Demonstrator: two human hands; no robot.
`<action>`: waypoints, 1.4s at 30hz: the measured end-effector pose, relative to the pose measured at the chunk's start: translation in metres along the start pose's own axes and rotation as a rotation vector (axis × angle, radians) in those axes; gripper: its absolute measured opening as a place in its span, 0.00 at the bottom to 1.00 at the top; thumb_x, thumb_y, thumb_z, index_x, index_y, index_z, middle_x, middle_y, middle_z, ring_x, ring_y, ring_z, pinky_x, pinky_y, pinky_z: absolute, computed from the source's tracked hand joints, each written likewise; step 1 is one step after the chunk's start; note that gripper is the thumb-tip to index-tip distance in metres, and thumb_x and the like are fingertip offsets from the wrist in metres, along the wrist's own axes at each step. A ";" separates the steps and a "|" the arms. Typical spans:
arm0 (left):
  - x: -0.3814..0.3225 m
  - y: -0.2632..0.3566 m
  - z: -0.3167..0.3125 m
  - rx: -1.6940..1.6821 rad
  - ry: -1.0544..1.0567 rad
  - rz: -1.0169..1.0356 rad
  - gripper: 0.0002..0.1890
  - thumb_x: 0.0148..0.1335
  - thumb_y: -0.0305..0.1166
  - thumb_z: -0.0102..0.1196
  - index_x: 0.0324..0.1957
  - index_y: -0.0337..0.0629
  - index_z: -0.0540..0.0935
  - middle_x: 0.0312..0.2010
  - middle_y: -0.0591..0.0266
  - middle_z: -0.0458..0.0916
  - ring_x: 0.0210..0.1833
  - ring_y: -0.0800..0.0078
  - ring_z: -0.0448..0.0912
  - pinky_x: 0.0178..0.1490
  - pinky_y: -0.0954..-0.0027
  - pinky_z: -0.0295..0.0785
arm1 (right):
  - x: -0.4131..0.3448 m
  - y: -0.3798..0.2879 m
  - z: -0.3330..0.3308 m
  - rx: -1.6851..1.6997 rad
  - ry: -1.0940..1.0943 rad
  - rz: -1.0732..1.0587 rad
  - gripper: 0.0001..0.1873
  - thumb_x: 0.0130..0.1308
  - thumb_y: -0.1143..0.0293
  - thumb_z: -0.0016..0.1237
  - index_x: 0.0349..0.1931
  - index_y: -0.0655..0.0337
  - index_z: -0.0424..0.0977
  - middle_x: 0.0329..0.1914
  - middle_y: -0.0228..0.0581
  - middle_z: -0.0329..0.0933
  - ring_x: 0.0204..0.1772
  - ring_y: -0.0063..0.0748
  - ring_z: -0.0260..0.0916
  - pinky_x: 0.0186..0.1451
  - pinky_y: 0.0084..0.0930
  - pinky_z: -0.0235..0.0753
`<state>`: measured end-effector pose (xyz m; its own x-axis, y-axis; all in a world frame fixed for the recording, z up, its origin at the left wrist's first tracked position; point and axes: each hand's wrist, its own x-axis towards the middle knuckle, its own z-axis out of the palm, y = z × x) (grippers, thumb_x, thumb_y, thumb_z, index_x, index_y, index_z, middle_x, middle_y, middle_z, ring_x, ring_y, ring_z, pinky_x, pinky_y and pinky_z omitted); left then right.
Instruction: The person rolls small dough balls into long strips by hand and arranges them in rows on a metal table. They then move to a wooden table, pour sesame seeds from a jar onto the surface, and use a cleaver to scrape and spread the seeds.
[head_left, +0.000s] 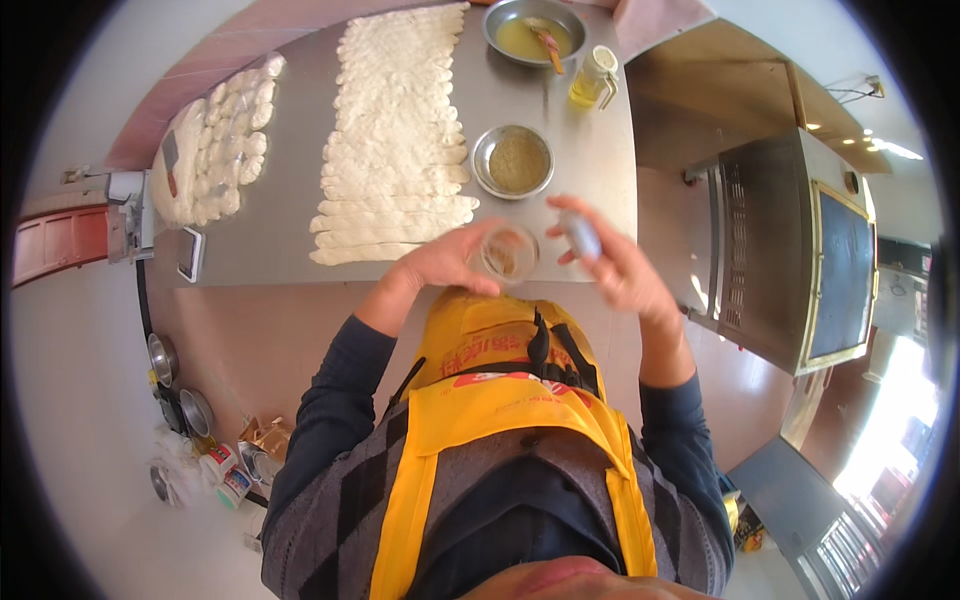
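My left hand (454, 262) holds a clear round jar (509, 255) at the table's near edge, with some brown powder visible in it. My right hand (611, 262), a little blurred, grips a small pale lid-like object (580, 234) to the right of the jar. Just beyond the jar stands a metal bowl (478, 162) of brownish powder (517, 163). Left of that bowl, long strips of dough (394, 135) lie side by side on the metal table (292, 180).
At the far right are a steel basin (491, 37) of yellowish liquid with a wooden-handled utensil (551, 49) and an oil jug (592, 78). More dough pieces (232, 135) lie left, near a scraper (171, 154) and phone-like device (192, 255). A metal oven (780, 247) stands right.
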<state>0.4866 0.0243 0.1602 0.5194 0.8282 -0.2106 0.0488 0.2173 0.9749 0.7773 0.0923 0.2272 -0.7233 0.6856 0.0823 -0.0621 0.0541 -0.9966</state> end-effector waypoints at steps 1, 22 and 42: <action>0.005 -0.001 0.001 0.008 0.125 0.042 0.47 0.48 0.30 0.80 0.71 0.45 0.70 0.66 0.63 0.76 0.72 0.71 0.70 0.72 0.66 0.68 | -0.001 0.025 -0.012 0.298 0.137 0.072 0.29 0.79 0.59 0.47 0.73 0.66 0.64 0.68 0.56 0.73 0.61 0.45 0.81 0.53 0.38 0.86; 0.185 -0.012 0.194 0.349 -0.259 0.425 0.46 0.47 0.22 0.78 0.69 0.43 0.69 0.68 0.55 0.74 0.69 0.59 0.74 0.72 0.59 0.70 | -0.316 0.176 -0.031 -0.814 0.741 0.838 0.15 0.71 0.60 0.51 0.44 0.65 0.76 0.41 0.59 0.80 0.48 0.64 0.79 0.53 0.54 0.79; 0.291 -0.052 0.931 0.340 -1.158 0.312 0.47 0.52 0.26 0.77 0.73 0.40 0.65 0.61 0.59 0.76 0.65 0.66 0.75 0.69 0.61 0.71 | -0.954 0.117 0.020 -0.130 1.570 1.082 0.18 0.72 0.60 0.51 0.54 0.62 0.79 0.50 0.56 0.84 0.57 0.60 0.79 0.59 0.52 0.78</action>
<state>1.4289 -0.2270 0.1161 0.9859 -0.1590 0.0520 -0.0829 -0.1941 0.9775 1.4460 -0.5703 0.0316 0.7764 0.3994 -0.4875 0.0219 -0.7902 -0.6125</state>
